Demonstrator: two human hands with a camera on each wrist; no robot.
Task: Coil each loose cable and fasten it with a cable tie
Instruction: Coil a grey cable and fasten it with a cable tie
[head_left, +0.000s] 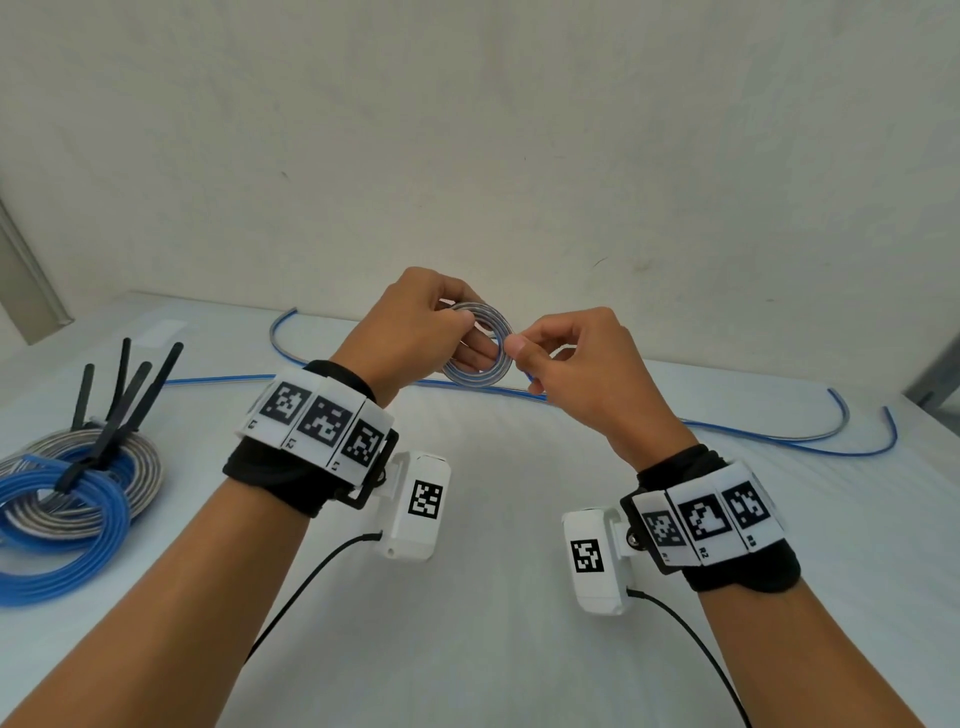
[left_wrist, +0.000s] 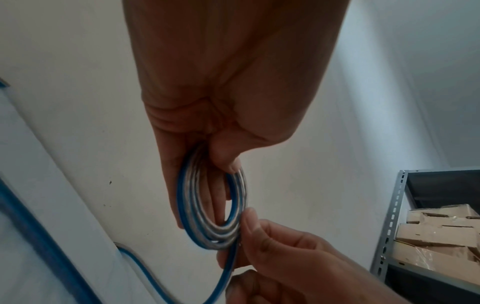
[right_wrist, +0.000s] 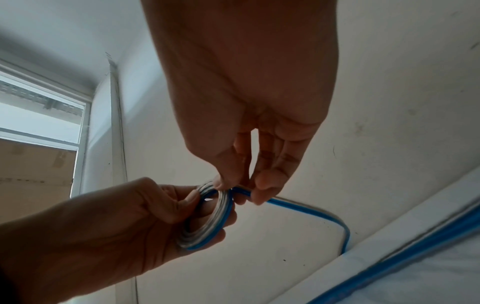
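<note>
A small coil of blue and silver cable hangs in the air above the white table. My left hand grips the coil on its left side, thumb on the front and fingers through the ring. My right hand pinches the cable's free run right beside the coil. From that pinch the loose cable drops to the table and trails off right and left along the back.
At the table's left edge lie finished coils, blue and silver, bound with black cable ties whose tails stick up. A wall stands close behind the table. A metal shelf with cardboard boxes is off to the right.
</note>
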